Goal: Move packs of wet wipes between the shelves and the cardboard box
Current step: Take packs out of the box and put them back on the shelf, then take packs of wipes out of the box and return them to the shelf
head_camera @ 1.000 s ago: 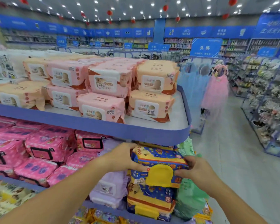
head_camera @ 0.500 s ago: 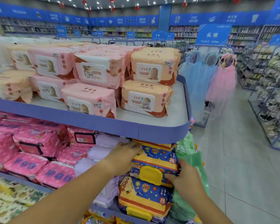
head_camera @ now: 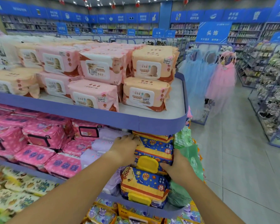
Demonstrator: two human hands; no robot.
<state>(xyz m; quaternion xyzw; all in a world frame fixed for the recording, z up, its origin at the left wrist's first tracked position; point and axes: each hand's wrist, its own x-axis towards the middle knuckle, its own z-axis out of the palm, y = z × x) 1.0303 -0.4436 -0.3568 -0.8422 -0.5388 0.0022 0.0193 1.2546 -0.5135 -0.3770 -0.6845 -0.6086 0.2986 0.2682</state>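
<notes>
A blue and yellow wet wipes pack (head_camera: 155,151) with a yellow flip lid lies on the middle shelf, on top of a matching pack (head_camera: 144,183) and under another of the same kind. My left hand (head_camera: 125,147) grips its left end and my right hand (head_camera: 176,168) grips its right end. The pack sits partly under the purple edge of the top shelf (head_camera: 152,122). No cardboard box is in view.
Pink and peach baby wipes packs (head_camera: 95,68) fill the top shelf. Magenta packs (head_camera: 44,136) and lilac packs (head_camera: 102,144) lie left of my hands, green packs (head_camera: 187,151) to the right. An aisle of grey floor (head_camera: 233,159) runs right, with other racks beyond.
Both hands have carried the blue and yellow pack forward, from in front of the shelf onto the stack in the middle shelf.
</notes>
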